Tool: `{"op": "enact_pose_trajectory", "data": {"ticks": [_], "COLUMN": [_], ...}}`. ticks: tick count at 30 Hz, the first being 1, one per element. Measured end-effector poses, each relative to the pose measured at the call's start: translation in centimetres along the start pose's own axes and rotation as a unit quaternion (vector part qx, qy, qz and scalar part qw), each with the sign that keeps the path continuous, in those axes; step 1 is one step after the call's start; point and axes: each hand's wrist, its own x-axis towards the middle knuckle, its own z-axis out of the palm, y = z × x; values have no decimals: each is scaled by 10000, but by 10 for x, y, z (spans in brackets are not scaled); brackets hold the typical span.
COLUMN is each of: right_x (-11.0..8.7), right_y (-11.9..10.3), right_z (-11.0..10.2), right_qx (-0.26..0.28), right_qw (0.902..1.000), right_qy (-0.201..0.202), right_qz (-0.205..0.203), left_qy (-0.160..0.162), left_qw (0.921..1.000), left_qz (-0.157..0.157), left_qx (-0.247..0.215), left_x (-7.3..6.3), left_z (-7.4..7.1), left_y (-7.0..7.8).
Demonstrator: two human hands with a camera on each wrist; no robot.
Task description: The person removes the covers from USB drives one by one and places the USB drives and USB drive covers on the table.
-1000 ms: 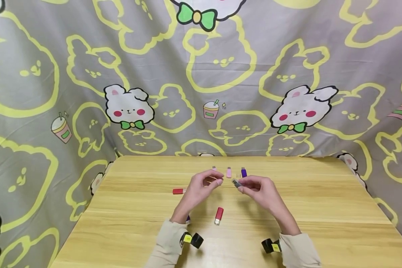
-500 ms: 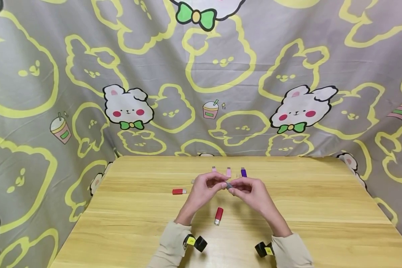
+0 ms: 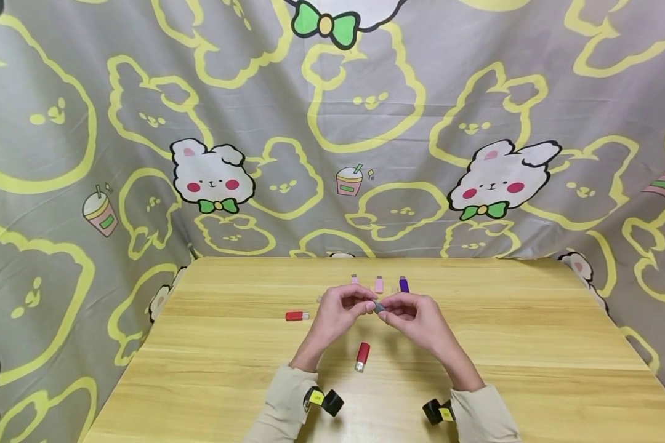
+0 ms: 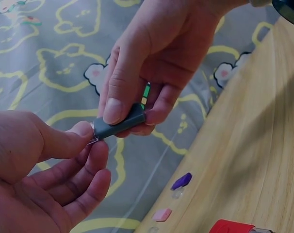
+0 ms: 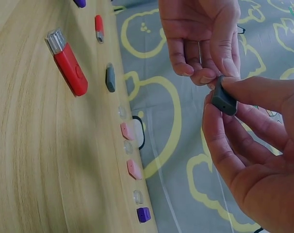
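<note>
A grey USB flash drive (image 4: 119, 124) is held above the table between my two hands. My right hand (image 3: 415, 314) grips its grey body, thumb on top and fingers beneath. At the other end, my left hand (image 3: 338, 311) pinches the shiny plug end between thumb and index finger, mostly covering it. Whether a clear cap sits over that plug I cannot tell. A red USB flash drive (image 3: 362, 357) lies on the table below the hands, its plug end toward me. Another red one (image 3: 296, 316) lies left of my left hand.
Along the table's far side lie two pink flash drives (image 5: 127, 131) and a purple one (image 3: 403, 284), with small clear caps (image 5: 127, 147) beside them. A second grey drive (image 5: 110, 77) lies nearby in the right wrist view. A patterned curtain (image 3: 288, 184) hangs behind the table.
A second ago my hands were apart, the drive in the right hand alone. They have come together, and my left hand has taken hold of the plug end. Little differs over the last half second.
</note>
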Motion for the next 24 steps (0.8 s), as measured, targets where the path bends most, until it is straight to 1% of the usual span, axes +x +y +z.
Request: {"op": "enact_pose_trajectory", "data": {"ticks": [6, 7, 9, 15, 18, 24], "right_x": [0, 0, 0, 0, 0, 0], "right_y": [1, 1, 1, 1, 1, 1], "right_z": [-1, -1, -1, -1, -2, -2], "right_qx": [-79, -85, -81, -49, -61, -86], "right_qw": [10000, 10000, 9999, 9999, 9999, 10000], "right_qy": [-36, -46, -69, -126, -114, 9], "right_qz": [-1, -4, -20, -40, -38, -38], "left_qy": [0, -20, -41, 18, 32, 126], "left_qw": [10000, 10000, 10000, 9999, 10000, 9996], "left_qz": [8, 11, -32, -76, -86, -89], "left_qx": [14, 15, 37, 83, 17, -224], "left_x": [-6, -7, -5, 0, 0, -1], "left_z": [-2, -3, -3, 1, 1, 1], "left_y": [31, 33, 29, 4, 0, -1]}}
